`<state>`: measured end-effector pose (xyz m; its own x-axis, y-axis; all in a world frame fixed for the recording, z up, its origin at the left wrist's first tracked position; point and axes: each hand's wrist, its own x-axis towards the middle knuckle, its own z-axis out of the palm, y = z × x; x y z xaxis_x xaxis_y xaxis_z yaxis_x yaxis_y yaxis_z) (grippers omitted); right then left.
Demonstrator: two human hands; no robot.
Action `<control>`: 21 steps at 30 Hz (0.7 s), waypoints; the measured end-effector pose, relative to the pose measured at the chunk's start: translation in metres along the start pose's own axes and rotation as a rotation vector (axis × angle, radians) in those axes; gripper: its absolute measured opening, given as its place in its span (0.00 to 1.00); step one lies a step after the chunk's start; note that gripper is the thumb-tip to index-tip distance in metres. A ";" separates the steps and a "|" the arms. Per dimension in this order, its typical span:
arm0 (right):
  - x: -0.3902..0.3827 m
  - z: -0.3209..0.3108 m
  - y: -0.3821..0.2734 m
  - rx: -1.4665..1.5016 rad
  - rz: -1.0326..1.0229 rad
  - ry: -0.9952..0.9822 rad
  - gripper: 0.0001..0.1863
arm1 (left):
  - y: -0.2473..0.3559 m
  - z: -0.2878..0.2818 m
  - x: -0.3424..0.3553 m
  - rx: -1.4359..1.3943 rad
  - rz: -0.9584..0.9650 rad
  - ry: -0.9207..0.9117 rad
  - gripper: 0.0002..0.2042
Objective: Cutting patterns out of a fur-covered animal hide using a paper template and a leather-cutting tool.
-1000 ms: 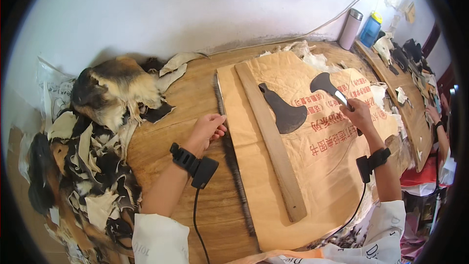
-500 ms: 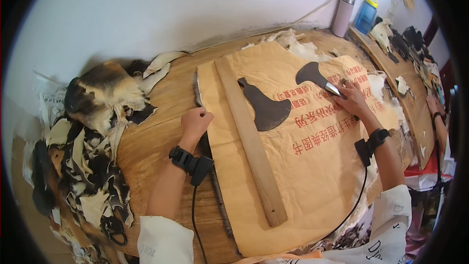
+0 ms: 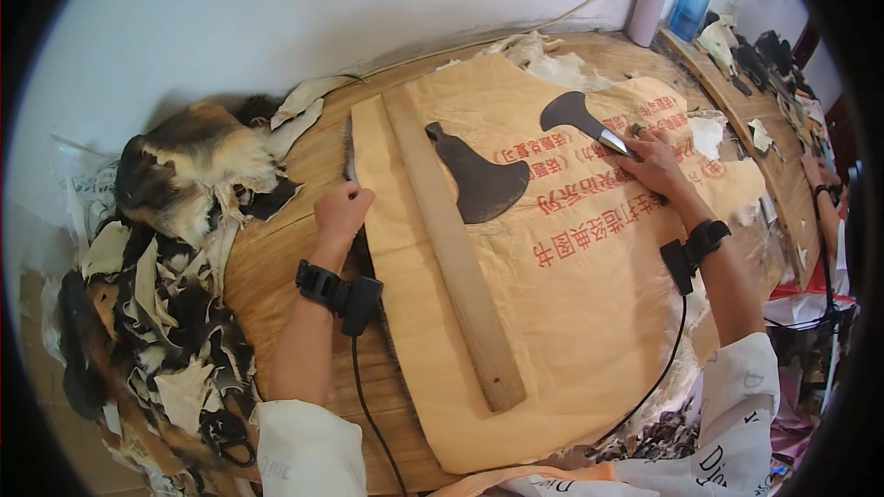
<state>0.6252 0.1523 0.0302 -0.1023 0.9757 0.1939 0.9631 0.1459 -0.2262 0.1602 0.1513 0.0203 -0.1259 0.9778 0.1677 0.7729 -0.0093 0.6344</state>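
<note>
Many hide scraps (image 3: 166, 313) heaped at the far left, black, brown and cream, with a brown-and-black fur piece (image 3: 198, 170) at the wall end of the heap. Next, a stretch of grained wooden tabletop (image 3: 276, 313). Then the left hand (image 3: 343, 212), closed into a fist above a black wristband (image 3: 322, 285), right at the left edge of the kraft-paper sheet (image 3: 589, 331); cannot tell whether pinching that edge. From there, spread wide to the right, buff and creased, printed in red, with dark fur showing under the left border. On the sheet, just right of the fist, a long wooden batten (image 3: 451, 267), slanting toward the lower edge. Close beside the batten, between the two hands, a dark axe-shaped blade (image 3: 483, 179), lying flat. Farther right, a half-moon knife (image 3: 573, 116), dark head pointing up and left, just ahead of the right hand (image 3: 658, 161); handle mostly under that palm, fingers laid over it and partly bent, too hidden to tell how firmly gripped. Beyond, near the wall, a lilac flask (image 3: 648, 9) and a yellow-capped blue bottle (image 3: 689, 7). At the far right, a co-worker's hand (image 3: 813, 170).
</note>
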 end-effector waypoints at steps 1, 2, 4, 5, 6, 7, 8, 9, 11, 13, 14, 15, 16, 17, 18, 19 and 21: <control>0.001 0.003 0.001 0.008 -0.002 -0.006 0.23 | 0.000 -0.005 -0.002 0.046 0.006 0.019 0.13; 0.003 0.004 0.000 0.016 -0.006 0.003 0.23 | -0.001 -0.007 -0.003 0.085 0.016 0.039 0.13; 0.004 0.001 -0.003 0.038 -0.010 -0.033 0.22 | 0.001 -0.009 -0.010 0.078 0.016 0.047 0.14; 0.004 -0.002 -0.005 0.040 -0.018 -0.039 0.22 | 0.005 -0.014 -0.011 0.064 -0.032 0.042 0.14; 0.003 -0.003 0.000 0.043 -0.014 -0.041 0.22 | 0.009 -0.015 -0.014 0.046 -0.080 0.035 0.14; 0.003 -0.002 0.004 0.023 -0.008 -0.050 0.22 | 0.010 -0.012 -0.019 0.026 -0.055 0.017 0.13; 0.005 0.002 0.001 0.008 -0.007 -0.045 0.21 | 0.009 -0.014 -0.019 0.029 -0.047 0.024 0.13; 0.007 0.004 -0.002 0.010 -0.007 -0.036 0.21 | 0.008 -0.015 -0.019 0.092 0.023 0.038 0.13; 0.008 0.002 -0.001 0.037 0.029 -0.071 0.21 | 0.011 -0.018 -0.020 0.140 0.073 0.023 0.14; 0.006 0.000 0.001 0.010 0.045 -0.075 0.21 | 0.009 -0.018 -0.017 0.137 0.035 -0.004 0.15; 0.007 0.000 -0.002 -0.002 0.058 -0.061 0.20 | 0.006 -0.019 -0.017 0.149 0.010 -0.016 0.16; 0.009 -0.001 -0.004 -0.008 0.049 -0.053 0.20 | 0.003 -0.022 -0.019 0.143 0.010 -0.004 0.16; 0.010 -0.002 -0.007 -0.003 0.056 -0.072 0.20 | 0.001 -0.025 -0.021 0.160 -0.033 -0.009 0.16; 0.011 -0.003 -0.007 0.002 0.067 -0.096 0.20 | 0.002 -0.027 -0.023 0.177 -0.076 -0.021 0.15; 0.010 -0.005 0.001 -0.017 0.081 -0.089 0.20 | 0.004 -0.024 -0.028 0.157 -0.062 -0.027 0.15; 0.010 -0.003 0.008 -0.032 0.042 -0.089 0.20 | 0.003 -0.024 -0.037 -0.047 -0.092 -0.028 0.15; 0.007 -0.007 0.006 -0.034 0.015 -0.116 0.21 | -0.009 -0.031 -0.053 -0.304 -0.189 -0.095 0.15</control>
<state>0.6317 0.1586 0.0372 -0.1138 0.9904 0.0788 0.9725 0.1272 -0.1951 0.1409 0.0933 0.0292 -0.1796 0.9831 -0.0356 0.5196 0.1255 0.8452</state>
